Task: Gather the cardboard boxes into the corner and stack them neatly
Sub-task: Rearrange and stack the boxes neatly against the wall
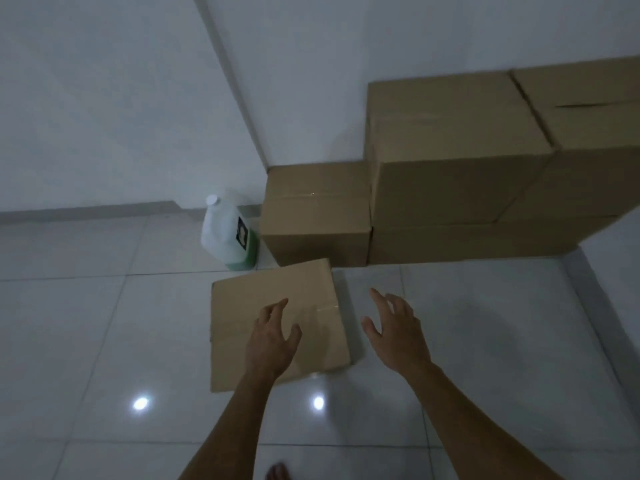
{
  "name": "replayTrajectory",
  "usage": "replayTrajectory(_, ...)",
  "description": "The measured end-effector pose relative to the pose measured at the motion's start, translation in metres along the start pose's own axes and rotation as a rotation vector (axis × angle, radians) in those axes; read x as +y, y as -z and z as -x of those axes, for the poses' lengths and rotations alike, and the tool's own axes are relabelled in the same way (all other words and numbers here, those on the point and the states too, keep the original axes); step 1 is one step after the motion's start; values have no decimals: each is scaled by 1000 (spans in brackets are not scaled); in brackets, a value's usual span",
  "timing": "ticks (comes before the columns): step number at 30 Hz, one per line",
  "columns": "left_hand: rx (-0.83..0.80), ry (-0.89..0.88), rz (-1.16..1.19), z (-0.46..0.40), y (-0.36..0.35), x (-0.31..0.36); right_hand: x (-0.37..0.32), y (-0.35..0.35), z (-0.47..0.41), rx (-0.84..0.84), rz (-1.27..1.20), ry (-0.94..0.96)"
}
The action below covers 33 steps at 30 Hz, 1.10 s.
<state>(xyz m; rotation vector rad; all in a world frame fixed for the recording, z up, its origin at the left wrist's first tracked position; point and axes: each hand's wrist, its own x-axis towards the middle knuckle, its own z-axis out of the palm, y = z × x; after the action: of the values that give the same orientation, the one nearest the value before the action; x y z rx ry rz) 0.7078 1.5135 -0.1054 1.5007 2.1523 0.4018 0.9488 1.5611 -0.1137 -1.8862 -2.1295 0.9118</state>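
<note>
A loose cardboard box (249,306) lies on the tiled floor in front of me, taped across its top. My left hand (272,341) hovers over its near right part, fingers spread, holding nothing. My right hand (394,327) is open just past the box's right edge, above the floor. Against the wall behind stands a small box (315,216) on the floor in the corner. To its right a taller box (453,150) sits on a low one (467,242), with another large box (588,133) at the far right.
A white jug (227,233) with green liquid stands on the floor left of the small box, close to the wall. White walls meet in a corner above the boxes. My bare toes (277,472) show at the bottom edge. Glossy tiles stretch left and right.
</note>
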Motion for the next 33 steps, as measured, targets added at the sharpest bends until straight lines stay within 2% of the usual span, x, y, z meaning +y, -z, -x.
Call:
replayTrajectory(8,-50,139,-58,5,0,-164,-40,-115,-12,-104,37,-83)
replayTrajectory(14,-67,196,-186,-12,-20,-240,-36,-185,-35,-56,41,-163)
replayTrajectory(19,-66,289,-99,-28,-47,-273,-23,-223,-53,-46,169,-188)
replayTrajectory(27,-89,318,174,-54,-78,-288,-10,-251,-77,27,76,-276)
replayTrajectory(33,-34,311,216,-51,-83,-278,-10,-253,-74,137,95,-243)
